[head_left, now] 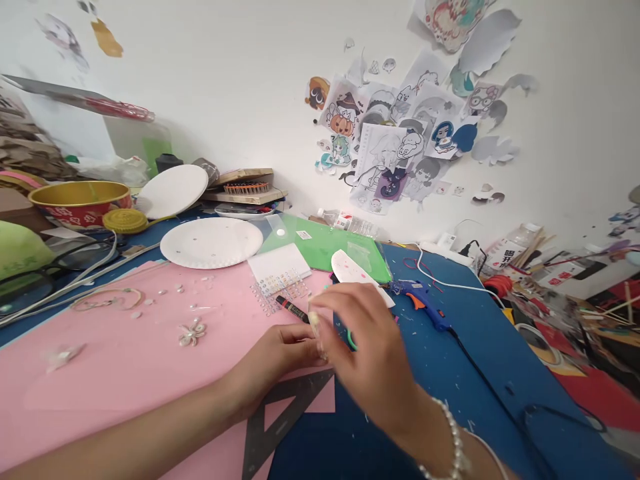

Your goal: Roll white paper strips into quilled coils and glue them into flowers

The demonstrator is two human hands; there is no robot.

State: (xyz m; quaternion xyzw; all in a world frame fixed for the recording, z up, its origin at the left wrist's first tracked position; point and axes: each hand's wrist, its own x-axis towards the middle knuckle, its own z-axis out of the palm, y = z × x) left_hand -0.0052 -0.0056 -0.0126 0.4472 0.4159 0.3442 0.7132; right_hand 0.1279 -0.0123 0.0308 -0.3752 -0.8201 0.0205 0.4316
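My left hand (287,350) reaches in from the left over the pink sheet, its fingers pinched together. My right hand (373,353), with a pearl bracelet (453,433) at the wrist, curls over from the right and meets it. Between the fingertips is something small, pale and partly see-through, mostly hidden. Just behind the hands lies a dark marker-like tube (291,309), beside a sheet of stick-on gems (280,291). A grey set square (285,417) lies beneath my hands. To the left sits a white beaded ornament (191,332).
Loose pearls (180,289) and a thin bracelet-like loop (107,300) lie on the pink sheet (165,380). White paper plates (213,241) and a green folder (325,243) are behind. A blue glue gun (425,303) trails its black cord on the right.
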